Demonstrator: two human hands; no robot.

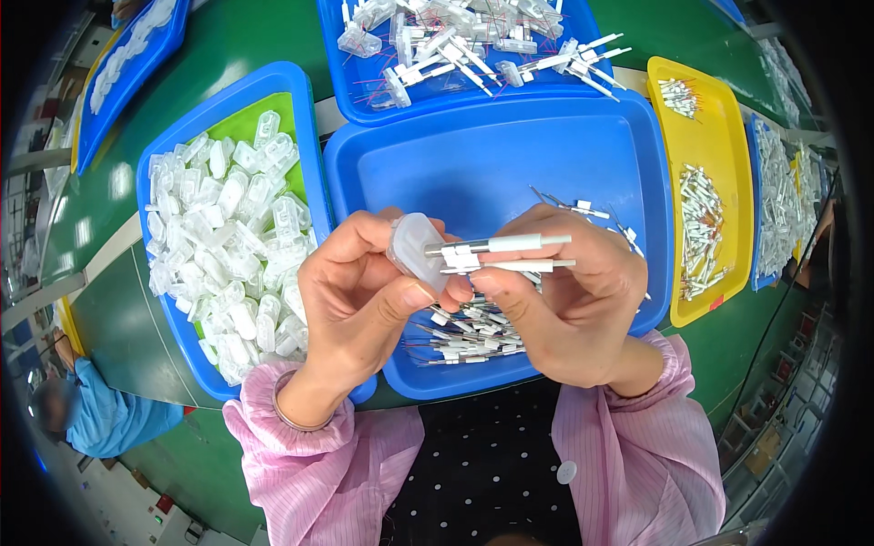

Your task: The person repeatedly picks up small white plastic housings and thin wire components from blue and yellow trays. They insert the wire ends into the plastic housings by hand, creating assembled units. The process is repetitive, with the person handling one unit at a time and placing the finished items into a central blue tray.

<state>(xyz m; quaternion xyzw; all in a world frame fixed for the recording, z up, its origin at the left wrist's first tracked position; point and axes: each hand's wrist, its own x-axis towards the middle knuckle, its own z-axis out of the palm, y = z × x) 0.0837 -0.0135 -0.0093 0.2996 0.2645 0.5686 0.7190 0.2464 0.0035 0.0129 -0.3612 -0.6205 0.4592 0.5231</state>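
Observation:
My left hand (350, 296) is closed round a translucent white plastic housing (418, 250), its flat face turned to the right. Between the fingers of my right hand (578, 296) is a white connector piece with two prongs (510, 254), lying sideways. The metal ends of its prongs meet the housing's face; whether they are inside it I cannot tell. Both hands are above the near part of a blue tray (492, 123). Under them lies a pile of similar thin white and metal pieces (478, 332), partly hidden by my hands.
To the left, a blue tray (312, 173) holds many translucent housings (228, 237). A farther blue tray (350, 96) carries joined pieces with red wires. On the right stands a yellow tray (719, 150) with small white parts. Another person (114, 405) in blue is at the far left.

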